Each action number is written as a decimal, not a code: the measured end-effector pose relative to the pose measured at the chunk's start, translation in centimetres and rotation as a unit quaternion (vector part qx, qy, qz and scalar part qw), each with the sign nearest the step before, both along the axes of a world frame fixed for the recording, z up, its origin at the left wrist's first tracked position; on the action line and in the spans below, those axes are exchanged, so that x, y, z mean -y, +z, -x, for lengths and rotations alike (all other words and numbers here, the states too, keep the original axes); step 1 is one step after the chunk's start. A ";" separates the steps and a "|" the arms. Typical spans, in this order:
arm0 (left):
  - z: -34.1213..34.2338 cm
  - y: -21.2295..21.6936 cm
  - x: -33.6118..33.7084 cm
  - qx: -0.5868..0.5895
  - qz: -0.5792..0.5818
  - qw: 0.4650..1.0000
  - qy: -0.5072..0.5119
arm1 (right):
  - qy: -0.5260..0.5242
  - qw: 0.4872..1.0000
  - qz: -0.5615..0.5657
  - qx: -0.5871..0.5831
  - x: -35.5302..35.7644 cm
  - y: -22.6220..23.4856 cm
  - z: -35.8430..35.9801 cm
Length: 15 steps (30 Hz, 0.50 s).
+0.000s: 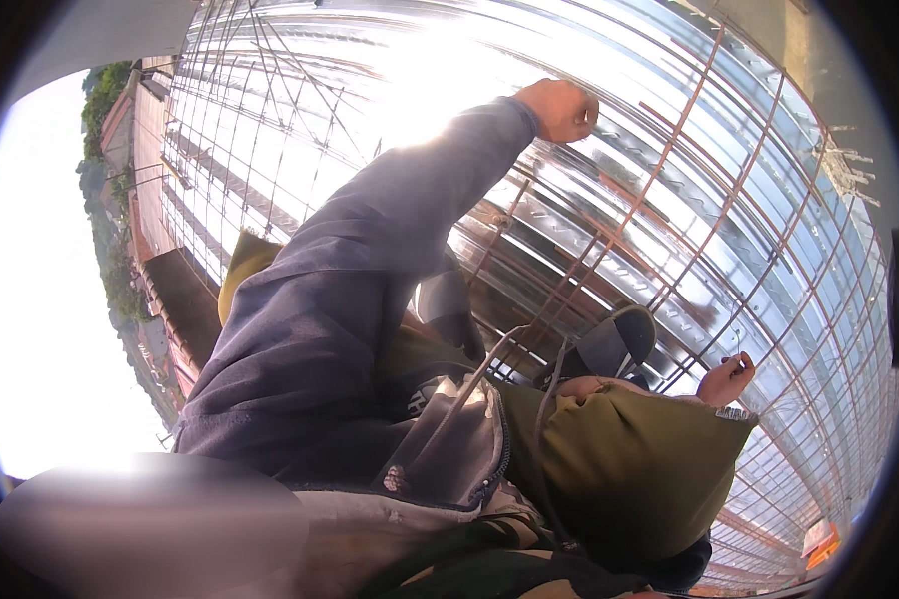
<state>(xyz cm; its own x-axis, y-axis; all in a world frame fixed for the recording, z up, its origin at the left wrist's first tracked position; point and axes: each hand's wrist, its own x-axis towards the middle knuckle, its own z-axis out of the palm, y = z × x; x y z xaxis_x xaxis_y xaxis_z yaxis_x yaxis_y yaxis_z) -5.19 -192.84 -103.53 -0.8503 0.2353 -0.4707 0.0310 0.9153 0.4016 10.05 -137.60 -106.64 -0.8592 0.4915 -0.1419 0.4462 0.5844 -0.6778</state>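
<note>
My left hand (561,110), at the end of a dark grey sleeve (370,220), is stretched far out over shiny corrugated metal decking (609,185). Its fingers are curled into a closed fist; whatever might be inside is hidden. On the right, my right hand (726,380) shows beyond a fold of olive-green cloth (629,459). Its fingers are drawn together above a grid of rusty steel reinforcing bars (734,195), and I cannot make out anything between them. A dark shoe (624,344) stands among the bars below me.
Grid bars run across the decking on both sides, with diagonal bars (295,70) at the upper left. A concrete wall (859,60) rises at the upper right. Something orange (821,544) lies at the lower right. Trees (105,100) and roofs show past the left edge.
</note>
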 end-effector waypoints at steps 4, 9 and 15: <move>-3.2 -0.2 7.2 -0.016 0.177 0.977 -0.120 | -0.049 0.998 0.030 -0.027 -0.9 -1.1 -1.0; -5.9 -3.1 9.9 0.039 0.078 0.995 -0.044 | -0.042 0.998 0.029 -0.028 -1.9 -1.9 -0.9; -4.9 -2.9 8.0 0.066 0.064 0.995 -0.035 | 0.017 0.998 -0.038 0.047 -3.8 -2.2 0.5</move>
